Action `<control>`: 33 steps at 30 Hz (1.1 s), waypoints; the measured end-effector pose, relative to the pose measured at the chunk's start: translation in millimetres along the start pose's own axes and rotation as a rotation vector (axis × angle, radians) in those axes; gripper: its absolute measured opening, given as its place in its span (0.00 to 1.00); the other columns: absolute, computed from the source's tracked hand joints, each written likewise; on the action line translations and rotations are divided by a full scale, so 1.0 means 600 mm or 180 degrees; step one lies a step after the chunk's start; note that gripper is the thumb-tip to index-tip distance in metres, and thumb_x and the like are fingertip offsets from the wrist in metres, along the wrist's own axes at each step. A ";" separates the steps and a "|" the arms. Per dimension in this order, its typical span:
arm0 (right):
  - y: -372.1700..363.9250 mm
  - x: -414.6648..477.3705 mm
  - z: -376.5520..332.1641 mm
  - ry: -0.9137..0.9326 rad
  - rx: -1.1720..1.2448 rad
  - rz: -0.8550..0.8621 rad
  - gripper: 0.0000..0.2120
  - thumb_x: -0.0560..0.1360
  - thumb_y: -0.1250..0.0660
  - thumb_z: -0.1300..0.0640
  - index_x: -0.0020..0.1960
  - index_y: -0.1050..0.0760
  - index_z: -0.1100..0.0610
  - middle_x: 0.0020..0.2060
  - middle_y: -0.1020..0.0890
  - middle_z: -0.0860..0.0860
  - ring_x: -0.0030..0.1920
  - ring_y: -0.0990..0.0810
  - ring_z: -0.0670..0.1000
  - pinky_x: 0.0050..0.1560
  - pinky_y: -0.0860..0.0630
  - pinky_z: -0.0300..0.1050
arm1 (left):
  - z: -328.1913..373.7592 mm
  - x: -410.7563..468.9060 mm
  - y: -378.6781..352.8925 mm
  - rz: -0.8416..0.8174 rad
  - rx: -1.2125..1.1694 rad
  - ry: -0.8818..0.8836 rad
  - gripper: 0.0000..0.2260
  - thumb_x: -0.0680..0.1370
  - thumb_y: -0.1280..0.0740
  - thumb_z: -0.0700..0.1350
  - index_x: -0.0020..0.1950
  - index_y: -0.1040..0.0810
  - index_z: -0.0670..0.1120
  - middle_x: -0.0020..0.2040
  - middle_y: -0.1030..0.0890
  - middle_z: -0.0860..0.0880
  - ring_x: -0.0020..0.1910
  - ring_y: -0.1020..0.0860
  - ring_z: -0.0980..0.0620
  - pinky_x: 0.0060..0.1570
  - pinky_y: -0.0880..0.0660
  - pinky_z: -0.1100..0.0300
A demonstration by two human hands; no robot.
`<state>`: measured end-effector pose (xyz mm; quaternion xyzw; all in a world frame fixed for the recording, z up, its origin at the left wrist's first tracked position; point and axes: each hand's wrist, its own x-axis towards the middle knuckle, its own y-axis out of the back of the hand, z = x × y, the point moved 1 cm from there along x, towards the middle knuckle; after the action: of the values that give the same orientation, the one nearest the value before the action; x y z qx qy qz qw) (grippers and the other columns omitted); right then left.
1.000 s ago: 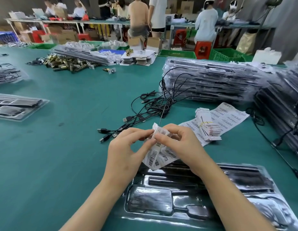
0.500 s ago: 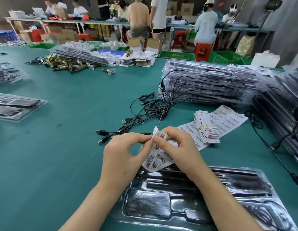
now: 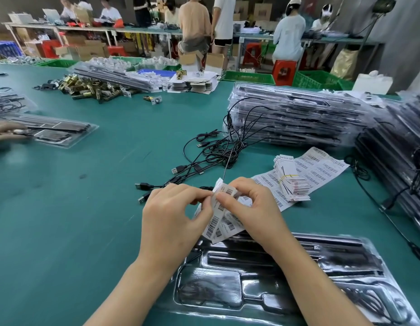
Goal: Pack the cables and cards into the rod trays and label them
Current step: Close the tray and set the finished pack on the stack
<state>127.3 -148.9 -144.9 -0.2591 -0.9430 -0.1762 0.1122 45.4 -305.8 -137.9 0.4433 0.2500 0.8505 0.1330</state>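
My left hand [image 3: 173, 220] and my right hand [image 3: 249, 208] pinch the top of a small sheet of barcode labels [image 3: 222, 225], held above a clear plastic rod tray [image 3: 286, 285] near the table's front edge. The tray holds black rods and a coiled cable. Behind my hands lies a tangle of black USB cables [image 3: 204, 156]. A banded bundle of white cards [image 3: 290, 178] rests on larger barcode sheets [image 3: 322, 165] to the right.
Stacks of packed trays [image 3: 293, 116] stand at the back right, with more trays [image 3: 397, 156] along the right edge. Another person's hand [image 3: 4, 132] touches a tray [image 3: 54, 131] at the left. Brass hardware [image 3: 86, 88] is heaped further back. People work at far tables.
Both hands kept pinching the label sheet and shifted slightly. Another person's hand has come into view at the left by the tray there.
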 end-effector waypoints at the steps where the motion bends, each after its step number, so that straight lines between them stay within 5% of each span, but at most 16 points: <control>1: 0.000 0.000 0.000 -0.0007 -0.0050 0.0037 0.07 0.75 0.27 0.50 0.41 0.17 0.53 0.38 0.21 0.47 0.46 0.22 0.49 0.50 0.27 0.42 | -0.001 0.001 0.002 0.0015 -0.0009 0.0054 0.04 0.76 0.29 0.51 0.44 0.15 0.54 0.38 0.19 0.62 0.40 0.22 0.60 0.48 0.26 0.53; 5: 0.000 -0.002 -0.002 -0.0057 -0.0287 0.0183 0.07 0.75 0.27 0.48 0.41 0.18 0.50 0.38 0.21 0.43 0.46 0.22 0.46 0.49 0.28 0.41 | -0.011 0.006 0.004 -0.0039 -0.0381 0.0521 0.02 0.76 0.27 0.49 0.43 0.16 0.55 0.38 0.18 0.61 0.42 0.20 0.58 0.48 0.24 0.60; 9: -0.001 0.000 -0.002 -0.0235 -0.0549 0.0467 0.08 0.75 0.29 0.45 0.43 0.21 0.48 0.41 0.21 0.41 0.49 0.24 0.42 0.49 0.26 0.45 | -0.038 0.014 0.008 0.0122 -0.1336 0.1665 0.05 0.77 0.27 0.46 0.44 0.14 0.54 0.41 0.14 0.57 0.41 0.17 0.58 0.44 0.23 0.66; 11: -0.003 0.001 -0.006 -0.0126 -0.0973 0.0676 0.07 0.75 0.27 0.46 0.49 0.22 0.47 0.46 0.23 0.40 0.52 0.26 0.41 0.52 0.29 0.43 | -0.045 0.018 0.012 0.0345 -0.1758 0.2050 0.05 0.78 0.28 0.44 0.45 0.14 0.52 0.41 0.13 0.53 0.40 0.18 0.59 0.42 0.24 0.69; 13: -0.005 0.001 -0.016 0.0250 -0.1513 0.0942 0.19 0.72 0.24 0.48 0.59 0.25 0.49 0.54 0.26 0.44 0.57 0.28 0.45 0.58 0.31 0.42 | -0.043 0.021 0.014 0.0501 -0.1996 0.2202 0.05 0.79 0.29 0.43 0.47 0.15 0.51 0.41 0.13 0.52 0.38 0.19 0.61 0.39 0.26 0.72; 17: -0.016 -0.014 -0.048 0.1434 -0.2397 0.1138 0.19 0.71 0.23 0.52 0.59 0.22 0.53 0.56 0.26 0.51 0.58 0.27 0.52 0.58 0.32 0.46 | -0.015 0.017 0.019 0.0480 -0.1902 0.1881 0.07 0.79 0.28 0.44 0.54 0.19 0.55 0.40 0.15 0.48 0.39 0.19 0.47 0.41 0.24 0.57; 19: -0.025 -0.031 -0.059 0.1729 -0.2534 0.0909 0.18 0.71 0.23 0.49 0.57 0.22 0.53 0.55 0.25 0.51 0.58 0.27 0.52 0.58 0.33 0.47 | 0.006 0.018 0.026 0.0432 -0.1724 0.1565 0.07 0.78 0.29 0.45 0.52 0.19 0.57 0.38 0.16 0.50 0.37 0.21 0.48 0.38 0.25 0.59; 22: -0.023 -0.053 -0.069 0.1756 -0.2648 0.0755 0.17 0.72 0.24 0.45 0.54 0.20 0.53 0.52 0.23 0.50 0.55 0.25 0.52 0.57 0.31 0.50 | 0.039 0.023 0.030 0.0309 -0.1627 0.1328 0.07 0.77 0.29 0.43 0.47 0.17 0.55 0.37 0.17 0.54 0.35 0.22 0.57 0.37 0.28 0.69; 33: 0.012 -0.109 -0.126 0.1946 -0.2576 0.1446 0.10 0.80 0.29 0.46 0.49 0.20 0.53 0.43 0.20 0.47 0.45 0.22 0.52 0.51 0.29 0.49 | 0.117 -0.017 0.062 0.0086 -0.1981 0.1403 0.08 0.77 0.27 0.43 0.46 0.15 0.57 0.37 0.17 0.54 0.32 0.25 0.59 0.35 0.31 0.70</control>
<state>195.0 -201.9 -93.4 -0.4154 -0.6450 -0.5629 0.3075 108.6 -319.8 -90.7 0.1915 -0.0034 0.9623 0.1931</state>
